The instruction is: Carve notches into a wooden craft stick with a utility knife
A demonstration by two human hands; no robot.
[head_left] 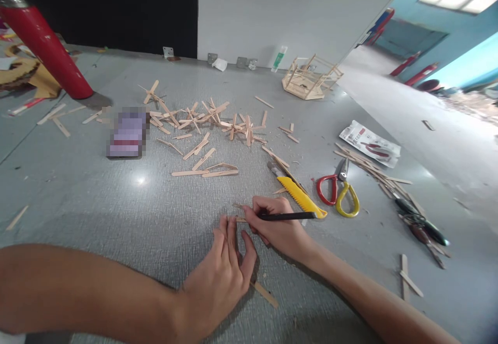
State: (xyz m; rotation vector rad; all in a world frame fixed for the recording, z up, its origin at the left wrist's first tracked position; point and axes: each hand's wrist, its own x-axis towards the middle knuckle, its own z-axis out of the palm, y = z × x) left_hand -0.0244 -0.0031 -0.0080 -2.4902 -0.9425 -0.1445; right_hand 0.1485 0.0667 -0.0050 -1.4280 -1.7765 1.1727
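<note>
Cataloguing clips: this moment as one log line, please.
left grip: touching wooden stick | right grip: holding black pen-shaped tool | yellow cutter: lying beside scissors

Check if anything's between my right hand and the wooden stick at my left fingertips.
Nothing visible is. Your right hand, gripping a black pen-like tool, is close beside the wooden stick at your left hand. The yellow cutter lies farther out, not between.

The pen (288,216) in the right hand (278,230) looks like smooth plastic. Right of that hand, the scissors (343,174) pair bare metal with glossy plastic-looking grips. Beyond the left hand (220,276), matt wooden craft sticks (190,173) lie on a finely textured table (148,204) with a dull sheen.
</note>
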